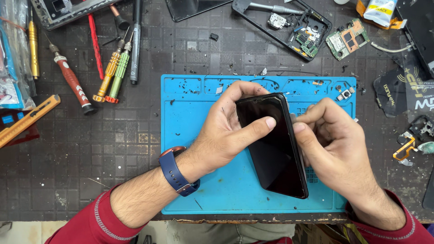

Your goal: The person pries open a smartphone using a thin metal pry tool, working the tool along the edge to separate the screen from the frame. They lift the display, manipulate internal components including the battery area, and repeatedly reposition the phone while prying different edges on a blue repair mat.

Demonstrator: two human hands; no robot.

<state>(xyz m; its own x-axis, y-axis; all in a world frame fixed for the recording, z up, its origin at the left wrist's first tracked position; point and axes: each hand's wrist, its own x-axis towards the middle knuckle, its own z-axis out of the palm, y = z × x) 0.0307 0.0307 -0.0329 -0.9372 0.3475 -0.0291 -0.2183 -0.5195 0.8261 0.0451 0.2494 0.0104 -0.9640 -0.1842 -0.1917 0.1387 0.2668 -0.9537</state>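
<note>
Phone (275, 149) above mat (203, 190), screwdrivers (113, 72) left

Phone (273, 149) in my hands: glossy black glass face, smooth, reflective. Blue mat (203, 135) under it looks matt rubbery, flecked with debris. My watch strap (174, 174) is matt blue, rubber-like, with a shiny metal case. Bench mat (113, 149) is dark, gridded, scuffed and dull. Screwdrivers (113, 72) have glossy coloured metal handles. My sleeves (90, 226) are red knit cloth.

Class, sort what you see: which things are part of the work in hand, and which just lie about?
In hand: black phone, left hand, right hand, blue mat.
Lying about: screwdrivers, orange utility knife, green circuit board, open phone frame.
</note>
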